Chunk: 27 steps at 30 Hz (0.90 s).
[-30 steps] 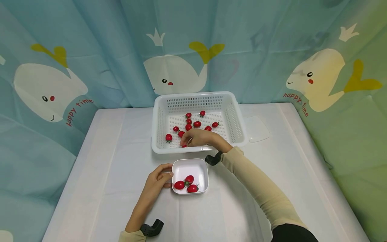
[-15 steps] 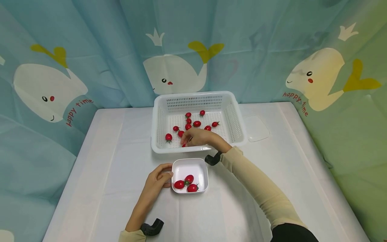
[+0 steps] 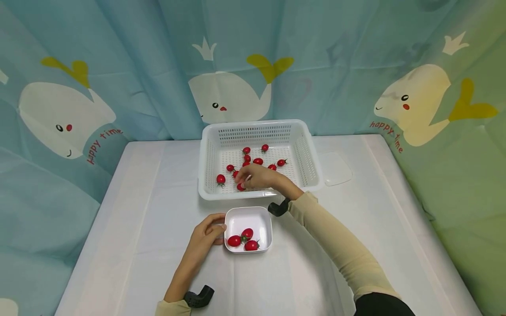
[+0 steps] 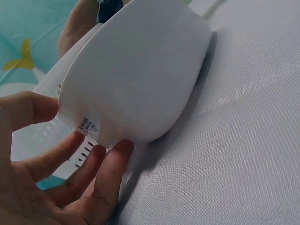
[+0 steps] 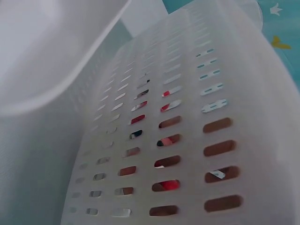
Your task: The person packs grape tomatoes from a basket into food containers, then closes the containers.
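My left hand holds a small white square box by its left side. In the left wrist view the thumb lies at the rim and the fingertips touch the outer wall. Several red cherry tomatoes with green stems lie in the box. My right hand reaches over the near rim of a white perforated basket, thumb and fingers pinching a cherry tomato. Several more cherry tomatoes are spread over the basket floor. In the right wrist view the basket wall mostly hides the hand.
The table has a white cloth. A thin clear lid lies right of the basket. Behind the table hangs a blue curtain with whale prints. A black wrist mount on the right arm hangs close to the box's corner.
My right hand has risen slightly, and the cherry tomato at its fingertips has shifted a little away from the near rim and shows more. The left hand and box stay put.
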Motion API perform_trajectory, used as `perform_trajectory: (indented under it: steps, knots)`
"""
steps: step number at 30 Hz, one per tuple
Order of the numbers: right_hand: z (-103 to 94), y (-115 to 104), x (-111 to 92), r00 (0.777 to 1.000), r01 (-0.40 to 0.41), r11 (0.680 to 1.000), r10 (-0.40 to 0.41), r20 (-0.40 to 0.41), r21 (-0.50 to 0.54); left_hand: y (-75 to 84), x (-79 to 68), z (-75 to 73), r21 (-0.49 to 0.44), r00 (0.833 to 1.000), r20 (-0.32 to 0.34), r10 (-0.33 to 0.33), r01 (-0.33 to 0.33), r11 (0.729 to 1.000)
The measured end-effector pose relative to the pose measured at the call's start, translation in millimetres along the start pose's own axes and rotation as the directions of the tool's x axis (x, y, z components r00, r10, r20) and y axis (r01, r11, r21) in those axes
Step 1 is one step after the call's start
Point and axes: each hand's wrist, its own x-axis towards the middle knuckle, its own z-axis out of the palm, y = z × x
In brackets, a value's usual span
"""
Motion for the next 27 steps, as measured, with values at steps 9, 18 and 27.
perform_trajectory:
  steps: [9, 18, 27]
  knots:
    - [-2.8, -1.8, -3.4, 0.999, -0.016, 0.991, 0.022, -0.041, 0.133, 0.6, -0.1, -0.6, -0.011, 1.0, -0.001, 0.003, -0.003, 1.0]
    - [-8.0, -6.7, -11.2, 0.996, 0.032, 0.973, -0.011, -0.093, 0.231, -0.7, -0.2, -0.5, -0.002, 1.0, 0.007, 0.003, -0.003, 1.0]
    - [-9.9, -7.5, -24.6, 0.982, 0.155, 0.925, -0.107, -0.154, 0.346, -0.9, 0.5, -1.1, -0.002, 1.0, 0.008, 0.002, -0.002, 1.0]
